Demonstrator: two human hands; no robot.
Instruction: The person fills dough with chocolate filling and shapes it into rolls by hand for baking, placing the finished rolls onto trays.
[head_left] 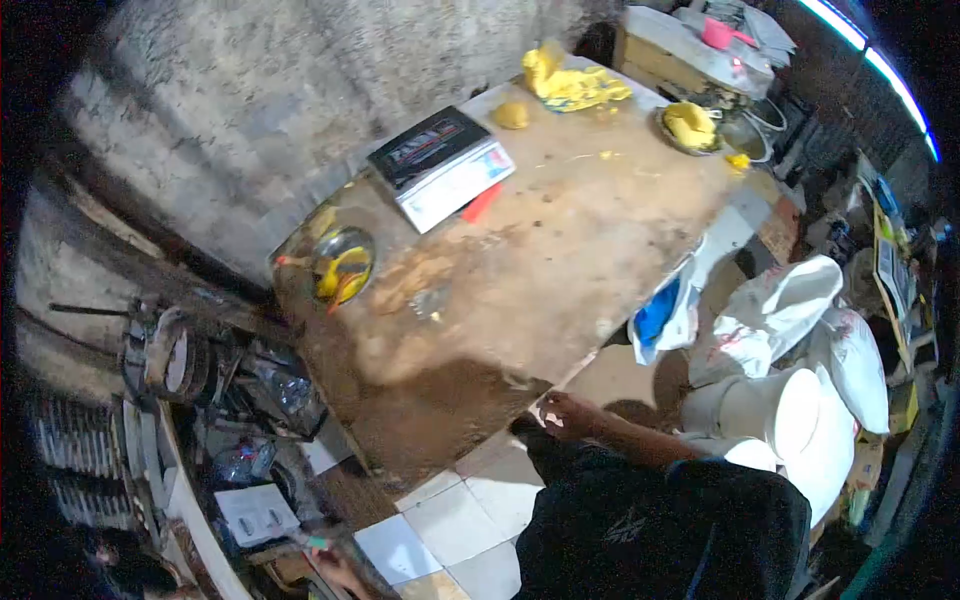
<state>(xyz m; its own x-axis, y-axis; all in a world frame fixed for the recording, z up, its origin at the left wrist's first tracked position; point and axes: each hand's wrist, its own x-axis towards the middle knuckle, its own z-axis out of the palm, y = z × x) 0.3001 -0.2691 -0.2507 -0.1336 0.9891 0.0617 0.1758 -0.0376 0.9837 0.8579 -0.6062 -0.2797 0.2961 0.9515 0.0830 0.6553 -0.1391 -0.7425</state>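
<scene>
My right hand [565, 415] is at the near edge of the brown tabletop [560, 250], its fingers curled together. A small pale bit shows at the fingers, too unclear to name. At the lower left, my left hand [338, 568] is blurred. It is closed around a slim thing with a green part, beside a printed white sheet [257, 515]. On the tabletop lie a black and white box [440, 165], a red piece [482, 203] partly under it, and a metal bowl [345, 265] with yellow matter and a utensil inside.
Yellow dough-like lumps [511, 115], a yellow plastic bag [575, 85] and a bowl with a yellow mass [690, 128] stand at the far side. White buckets [770, 410] and white sacks [765, 315] are at the right. Cluttered shelves [250, 400] line the left.
</scene>
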